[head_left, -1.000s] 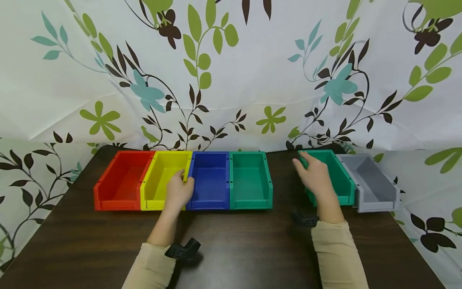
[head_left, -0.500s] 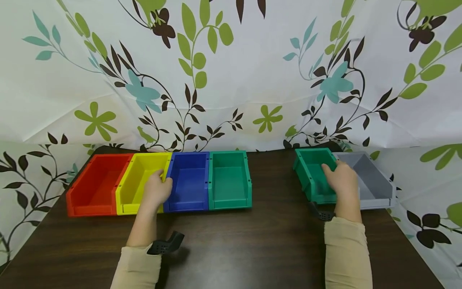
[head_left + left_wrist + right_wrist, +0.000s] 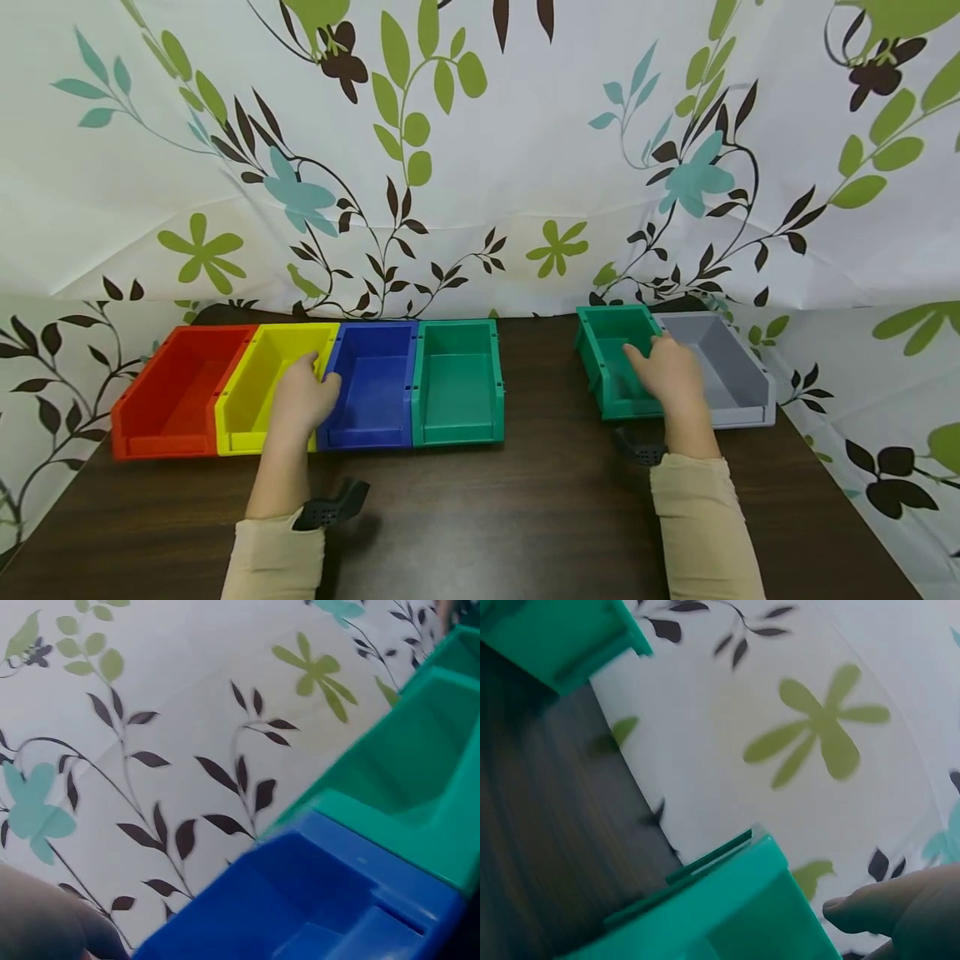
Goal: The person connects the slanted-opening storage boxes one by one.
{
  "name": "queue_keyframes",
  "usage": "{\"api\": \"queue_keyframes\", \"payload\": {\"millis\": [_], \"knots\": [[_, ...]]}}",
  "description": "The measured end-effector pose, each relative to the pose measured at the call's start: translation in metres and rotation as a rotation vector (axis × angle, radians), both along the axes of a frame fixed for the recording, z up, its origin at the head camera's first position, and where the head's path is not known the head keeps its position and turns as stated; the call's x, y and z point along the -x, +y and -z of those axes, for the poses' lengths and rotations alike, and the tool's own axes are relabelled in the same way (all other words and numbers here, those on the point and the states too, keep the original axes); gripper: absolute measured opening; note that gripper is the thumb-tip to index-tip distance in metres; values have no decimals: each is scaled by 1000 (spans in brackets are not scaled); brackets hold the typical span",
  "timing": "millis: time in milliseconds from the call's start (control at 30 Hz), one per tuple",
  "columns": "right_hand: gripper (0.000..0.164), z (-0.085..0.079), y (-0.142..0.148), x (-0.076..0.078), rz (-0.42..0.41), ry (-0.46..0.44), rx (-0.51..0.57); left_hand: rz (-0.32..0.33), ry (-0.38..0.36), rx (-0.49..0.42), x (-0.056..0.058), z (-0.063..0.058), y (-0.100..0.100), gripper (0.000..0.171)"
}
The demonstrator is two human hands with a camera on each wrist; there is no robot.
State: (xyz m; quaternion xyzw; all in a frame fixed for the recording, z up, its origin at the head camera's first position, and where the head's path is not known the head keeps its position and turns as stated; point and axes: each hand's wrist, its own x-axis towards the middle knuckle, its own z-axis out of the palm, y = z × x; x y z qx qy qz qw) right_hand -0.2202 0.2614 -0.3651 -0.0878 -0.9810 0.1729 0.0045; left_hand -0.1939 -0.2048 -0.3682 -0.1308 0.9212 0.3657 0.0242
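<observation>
Four storage bins stand side by side in a row at the left: a red bin (image 3: 165,447), a yellow bin (image 3: 238,443), a blue bin (image 3: 366,438) and a green bin (image 3: 459,434). My left hand (image 3: 303,398) grips the adjoining side walls of the yellow and blue bins, thumb on the blue side. Farther right, a second green bin (image 3: 624,409) touches a grey bin (image 3: 738,417). My right hand (image 3: 671,373) holds these two where their walls meet, with the thumb over the green bin. In the right wrist view the thumb (image 3: 885,906) shows beside the green bin's edge.
A strip of dark wooden table (image 3: 536,383) separates the row from the right pair. Behind the bins hangs a white cloth (image 3: 510,267) with a leaf pattern. A black wrist camera (image 3: 332,507) sits on the left wrist, another (image 3: 637,450) on the right.
The row has slid left with my left hand. My right hand first shifted from the second green bin's left side to the wall shared with the grey bin; both bins then slid left.
</observation>
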Motion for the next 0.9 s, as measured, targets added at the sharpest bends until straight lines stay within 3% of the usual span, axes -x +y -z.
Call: {"api": "queue_keyframes", "payload": {"millis": [133, 200, 267, 400, 533, 900], "knots": [[70, -1, -15, -1, -49, -15, -14, -6, 249, 72, 2, 4, 17, 58], [70, -1, -21, -2, -67, -11, -21, 21, 358, 73, 4, 7, 28, 55], [69, -1, -26, -3, -82, -4, -39, 67, 407, 55, 5, 9, 39, 53], [68, -2, -34, -3, -102, 8, -57, 175, 351, -39, 6, 18, 60, 55], [66, -3, -42, -4, -124, 17, -39, 238, 278, -104, 7, 29, 75, 62], [54, 9, -56, 3, -181, 86, 176, 220, 262, -151, 6, 37, 82, 61]]}}
